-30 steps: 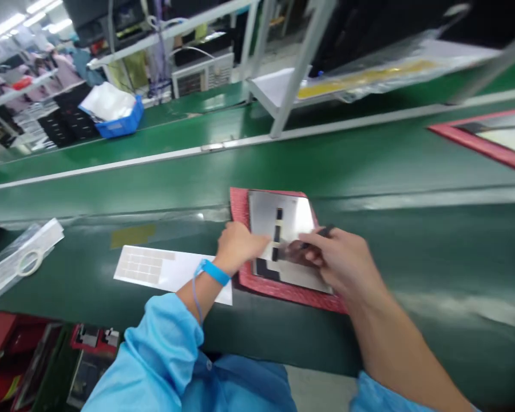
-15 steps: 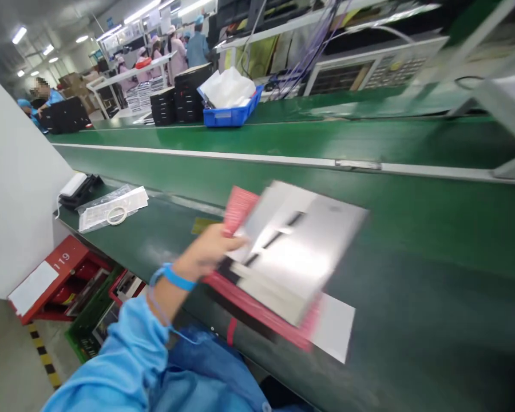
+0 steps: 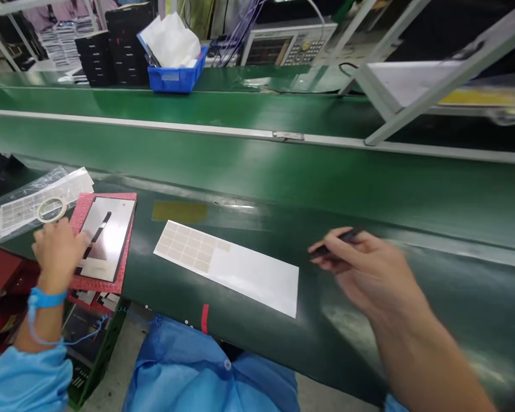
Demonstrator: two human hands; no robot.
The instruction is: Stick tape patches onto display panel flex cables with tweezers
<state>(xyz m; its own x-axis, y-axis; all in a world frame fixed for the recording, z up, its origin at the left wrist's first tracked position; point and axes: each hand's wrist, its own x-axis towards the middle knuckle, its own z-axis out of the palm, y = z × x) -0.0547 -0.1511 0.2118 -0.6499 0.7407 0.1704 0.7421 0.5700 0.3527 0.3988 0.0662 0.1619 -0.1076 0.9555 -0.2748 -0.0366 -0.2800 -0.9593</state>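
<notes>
At the left, a flat silvery panel (image 3: 115, 229) with a black strip lies on a pink bubble-wrap sheet (image 3: 127, 252). My left hand (image 3: 60, 252), a blue band on its wrist, is over the left edge of that sheet. Its thumb reaches across the panel and the fingers are apart, slightly blurred. On the right, my right hand (image 3: 364, 269) is above the bench with its fingers closed round a slim dark tool (image 3: 337, 243), whose exact kind is unclear. Between the hands lies a white backing sheet (image 3: 255, 277), with beige rectangular stickers (image 3: 186, 246) on its left part.
A tape roll (image 3: 51, 210) rests on plastic-wrapped sheets (image 3: 21, 209) at far left. Beyond the white rail (image 3: 223, 131) stand a blue bin (image 3: 171, 80), black stacked trays (image 3: 126, 46) and an instrument (image 3: 289, 46). A slanted metal frame (image 3: 420, 91) stands at the back right.
The panel and pink bubble wrap, earlier held up by my left hand, now lie on the bench further left. My right hand has come into view with the dark tool. The view has turned right and down.
</notes>
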